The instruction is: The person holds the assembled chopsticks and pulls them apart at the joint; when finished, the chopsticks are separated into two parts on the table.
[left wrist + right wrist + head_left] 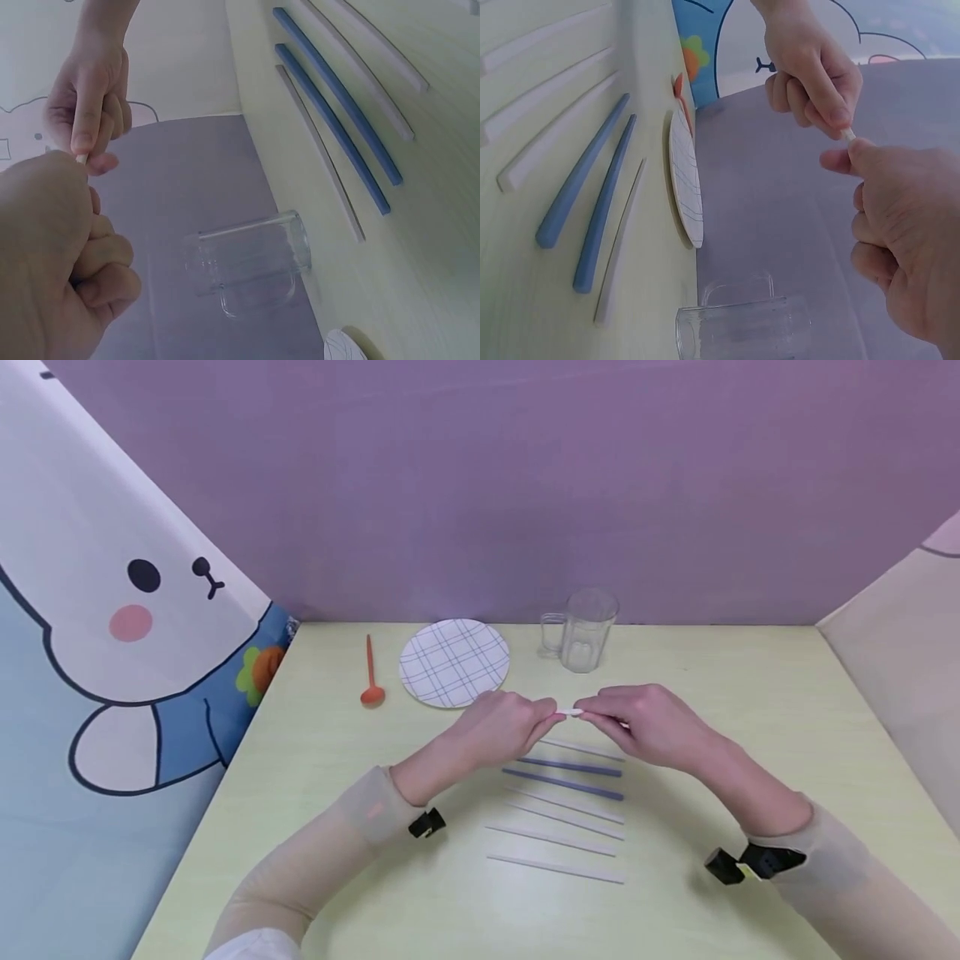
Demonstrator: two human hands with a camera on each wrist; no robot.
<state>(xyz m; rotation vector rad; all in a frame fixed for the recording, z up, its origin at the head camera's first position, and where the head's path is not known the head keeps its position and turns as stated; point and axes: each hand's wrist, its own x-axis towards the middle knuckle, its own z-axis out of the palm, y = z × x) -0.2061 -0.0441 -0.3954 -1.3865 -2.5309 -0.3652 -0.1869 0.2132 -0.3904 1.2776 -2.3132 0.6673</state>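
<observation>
Both hands meet above the table, pinching one small white piece (570, 712) between them. My left hand (504, 727) grips its left end with thumb and curled fingers; my right hand (652, 725) grips its right end the same way. Most of the piece is hidden by the fingers. Under the hands lie two blue sticks (573, 784) and several pale sticks (555, 869), roughly parallel. In the right wrist view the white piece (847, 134) shows between the fingertips, with the blue sticks (606, 210) on the table to the left.
A clear glass mug (588, 631) stands near the table's back edge. To its left lies a round white plate (454, 663) with a blue grid pattern, then an orange spoon (371, 685). A purple cloth (525, 493) hangs behind the table (750, 693).
</observation>
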